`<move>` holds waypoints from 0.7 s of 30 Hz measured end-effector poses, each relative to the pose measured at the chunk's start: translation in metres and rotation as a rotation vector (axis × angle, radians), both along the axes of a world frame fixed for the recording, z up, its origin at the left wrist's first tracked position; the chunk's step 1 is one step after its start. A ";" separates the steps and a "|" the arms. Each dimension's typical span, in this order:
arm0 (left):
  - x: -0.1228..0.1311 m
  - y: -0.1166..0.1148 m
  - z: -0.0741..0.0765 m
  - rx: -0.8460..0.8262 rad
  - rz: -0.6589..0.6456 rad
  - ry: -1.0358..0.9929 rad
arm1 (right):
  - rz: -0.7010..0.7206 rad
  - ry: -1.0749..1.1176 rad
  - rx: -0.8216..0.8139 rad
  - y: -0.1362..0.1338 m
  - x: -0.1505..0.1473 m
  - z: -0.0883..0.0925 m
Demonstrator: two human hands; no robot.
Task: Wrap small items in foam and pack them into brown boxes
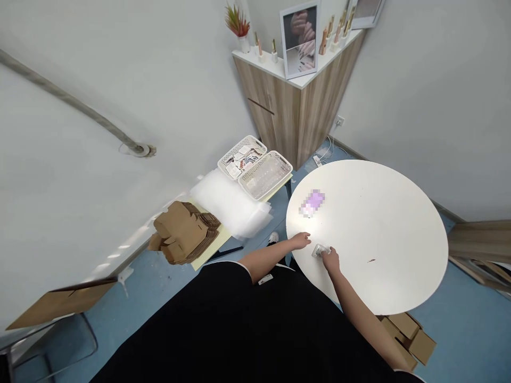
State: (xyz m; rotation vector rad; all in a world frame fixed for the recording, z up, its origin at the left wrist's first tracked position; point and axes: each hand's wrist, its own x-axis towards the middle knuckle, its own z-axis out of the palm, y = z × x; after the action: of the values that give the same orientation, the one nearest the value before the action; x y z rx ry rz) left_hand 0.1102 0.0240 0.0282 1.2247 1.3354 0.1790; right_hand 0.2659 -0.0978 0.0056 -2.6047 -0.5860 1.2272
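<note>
Pinching: right hand [331,260], one clear packet [319,250], near-left edge of round table [383,213]
Left hand [300,241]: same edge, cannot tell grip
White baskets [275,184]: two, yellow table's [215,250] far end

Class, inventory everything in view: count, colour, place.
Table: one, white, right.
Packet: one, greyish, on table.
Blurred patch: one, purplish, on table.
Baskets: two, white, centre.
Sheets: pile, white, beside baskets.
Cartons: stack, brown, left.
Side table: one, yellow, under baskets.
Cabinet: one, brown, top.
Frames: two, white, on cabinet.
Plant: one, reddish, on cabinet.
Bottles: several, mixed, on cabinet.
Pipe: one, grey, left.
Boxes: count unclear, brown, lower right.
Shirt: one, black, bottom.
Left hand: one, bare, at table.
Right hand: one, bare, at packet.
</note>
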 end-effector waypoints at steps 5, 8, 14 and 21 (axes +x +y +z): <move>-0.064 0.124 0.012 0.031 0.164 -0.046 | 0.074 0.134 0.267 0.106 -0.039 0.025; -0.116 0.222 0.023 0.172 0.401 0.103 | 0.114 0.242 0.339 0.185 -0.071 0.035; -0.174 0.344 0.007 0.041 0.466 0.393 | 0.336 0.053 0.356 0.321 -0.103 0.047; -0.160 0.350 -0.022 -0.161 0.361 0.325 | 0.734 -0.284 0.192 0.423 -0.100 0.049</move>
State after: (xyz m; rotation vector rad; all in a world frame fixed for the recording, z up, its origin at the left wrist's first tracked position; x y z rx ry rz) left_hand -0.0503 0.3740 0.0066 0.8929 1.8154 0.1268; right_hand 0.1662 0.3253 0.0548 -2.4743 -1.7281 0.8731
